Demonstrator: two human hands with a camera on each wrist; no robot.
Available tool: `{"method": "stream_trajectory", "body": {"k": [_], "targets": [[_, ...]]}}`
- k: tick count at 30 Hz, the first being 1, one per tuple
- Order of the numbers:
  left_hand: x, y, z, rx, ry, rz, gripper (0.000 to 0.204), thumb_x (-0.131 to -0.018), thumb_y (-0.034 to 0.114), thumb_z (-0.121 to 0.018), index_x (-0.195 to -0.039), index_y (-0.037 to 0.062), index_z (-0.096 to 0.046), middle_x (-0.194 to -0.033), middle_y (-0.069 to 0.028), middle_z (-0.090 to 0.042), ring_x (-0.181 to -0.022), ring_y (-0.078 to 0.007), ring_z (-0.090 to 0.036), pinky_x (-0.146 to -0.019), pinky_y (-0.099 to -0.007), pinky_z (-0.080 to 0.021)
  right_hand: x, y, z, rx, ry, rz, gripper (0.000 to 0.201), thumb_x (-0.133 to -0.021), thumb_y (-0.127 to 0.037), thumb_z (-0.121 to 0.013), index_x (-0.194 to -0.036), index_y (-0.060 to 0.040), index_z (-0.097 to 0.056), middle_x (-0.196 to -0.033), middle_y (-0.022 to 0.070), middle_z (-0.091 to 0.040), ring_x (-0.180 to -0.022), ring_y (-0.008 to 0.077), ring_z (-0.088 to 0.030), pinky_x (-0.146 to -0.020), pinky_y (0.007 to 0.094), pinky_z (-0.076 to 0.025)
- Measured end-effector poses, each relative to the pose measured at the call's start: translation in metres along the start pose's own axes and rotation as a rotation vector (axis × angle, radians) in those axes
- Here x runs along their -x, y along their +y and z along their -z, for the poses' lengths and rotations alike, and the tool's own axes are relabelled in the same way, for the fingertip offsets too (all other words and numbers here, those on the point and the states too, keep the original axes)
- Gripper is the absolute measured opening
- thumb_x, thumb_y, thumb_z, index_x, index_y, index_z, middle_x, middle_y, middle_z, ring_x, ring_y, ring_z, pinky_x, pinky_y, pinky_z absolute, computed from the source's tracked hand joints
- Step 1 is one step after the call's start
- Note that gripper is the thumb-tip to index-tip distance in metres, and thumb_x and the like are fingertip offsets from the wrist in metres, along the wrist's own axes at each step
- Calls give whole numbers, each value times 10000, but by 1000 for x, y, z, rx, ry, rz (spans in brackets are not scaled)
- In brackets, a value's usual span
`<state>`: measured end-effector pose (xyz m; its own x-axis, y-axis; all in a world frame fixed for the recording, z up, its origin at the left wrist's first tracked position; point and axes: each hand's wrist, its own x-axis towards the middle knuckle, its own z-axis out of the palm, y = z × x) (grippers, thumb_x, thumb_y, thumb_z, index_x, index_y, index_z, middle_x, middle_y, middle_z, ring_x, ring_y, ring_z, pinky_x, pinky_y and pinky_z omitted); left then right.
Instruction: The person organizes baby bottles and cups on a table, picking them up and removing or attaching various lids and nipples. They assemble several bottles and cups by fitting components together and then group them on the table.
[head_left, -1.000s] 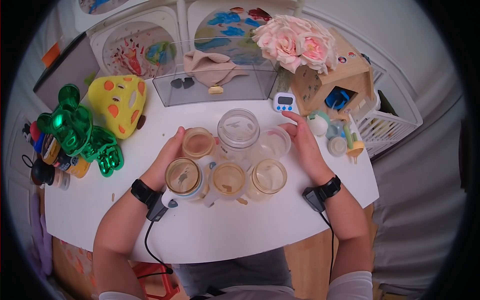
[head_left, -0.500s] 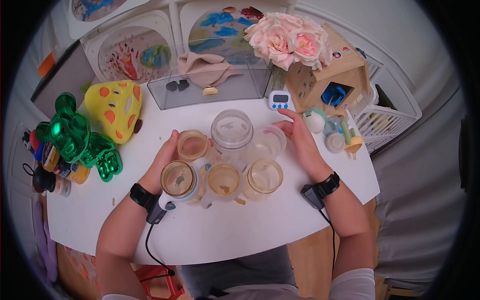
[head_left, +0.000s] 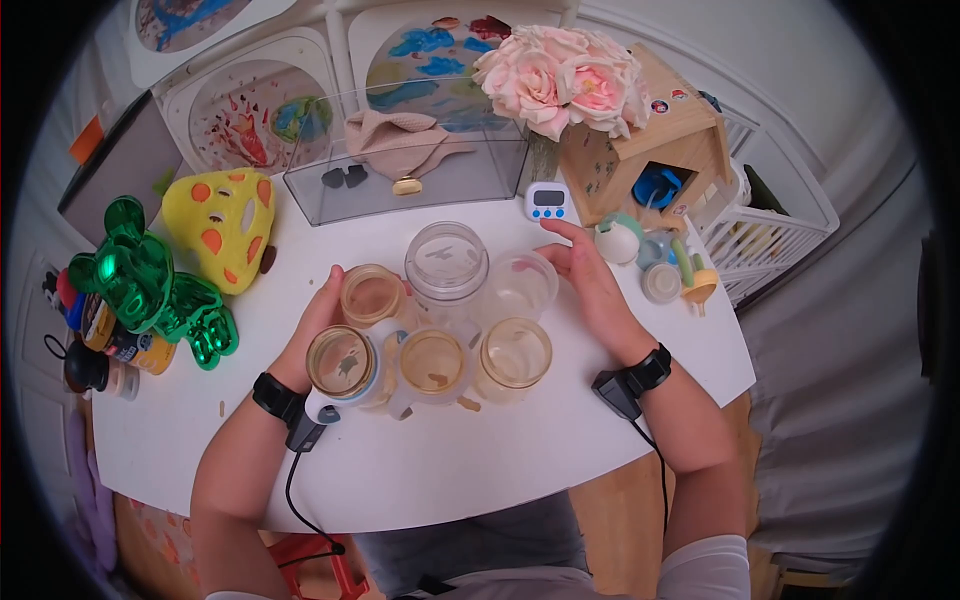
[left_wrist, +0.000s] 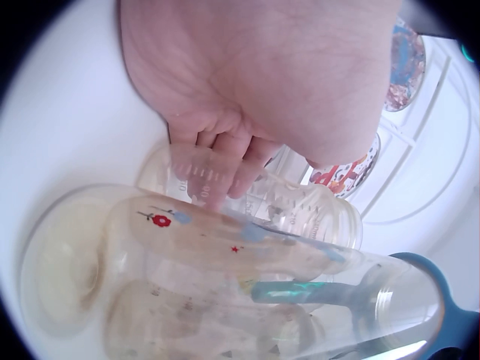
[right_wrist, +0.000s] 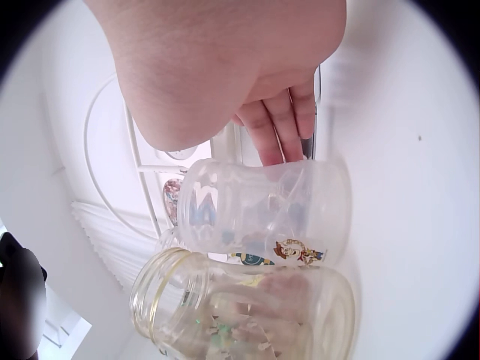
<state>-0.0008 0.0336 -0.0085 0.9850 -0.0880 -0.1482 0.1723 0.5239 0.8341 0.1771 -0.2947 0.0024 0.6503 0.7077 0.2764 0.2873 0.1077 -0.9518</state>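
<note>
Several lidless clear bottles stand grouped on the white table. My left hand (head_left: pixel 316 325) is at their left side; in the left wrist view its extended fingers (left_wrist: pixel 217 161) rest against a clear bottle (left_wrist: pixel 300 214). Beside it in the head view are the back-left amber-tinted bottle (head_left: pixel 372 297) and a handled bottle (head_left: pixel 342 362). The tallest one (head_left: pixel 447 262) is at the back middle. My right hand (head_left: pixel 600 300) lies along the right side, fingers (right_wrist: pixel 277 131) extended at the frosted bottle (right_wrist: pixel 262 206); contact is unclear. Two more bottles, middle (head_left: pixel 430 362) and right (head_left: pixel 515 358), form the front.
Behind the bottles are a clear box (head_left: pixel 410 185), a white timer (head_left: pixel 547 202) and pink flowers (head_left: pixel 565 80). A wooden house (head_left: pixel 650 150) and small bottle parts (head_left: pixel 662 283) lie right. To the left are a yellow plush (head_left: pixel 222 228) and a shiny green bear (head_left: pixel 150 280).
The head view has shifted, so the table and its objects appear farther left. Both hands stay beside the bottle group, with little visible change in their pose.
</note>
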Motion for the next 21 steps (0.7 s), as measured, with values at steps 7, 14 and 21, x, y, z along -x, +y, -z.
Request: {"method": "stream_trajectory", "body": {"k": [7,14,21], "targets": [[0,2,-1,-47,10,-8,748,-1165,588,-219,-1447,6,-595,-1436,-112,-670,-1379,-221,-585,-1233,-392,-404,1,-2,0,17,-5,-14,660,-1174,-539,-299,-1584,-29,-382,-1269,127,-706,-1262,216,-613,-1201,405,-399],[-1,-2,8,-109,28,-18,724,-1124,656,-347,-1505,70,-538,-1407,-120,-653,-1299,-269,-638,-1146,-455,-513,1,-3,0,20,-6,-19,665,-1175,-543,-291,-1588,-29,-373,-1270,133,-711,-1256,222,-617,-1199,409,-399],[2,2,0,28,-8,4,758,-1161,595,-230,-1471,-10,-565,-1472,-146,-648,-1393,-239,-586,-1230,-400,-427,-2,-2,0,18,-5,8,659,-1180,-527,-291,-1585,-12,-367,-1263,131,-713,-1253,220,-624,-1191,402,-408]]}}
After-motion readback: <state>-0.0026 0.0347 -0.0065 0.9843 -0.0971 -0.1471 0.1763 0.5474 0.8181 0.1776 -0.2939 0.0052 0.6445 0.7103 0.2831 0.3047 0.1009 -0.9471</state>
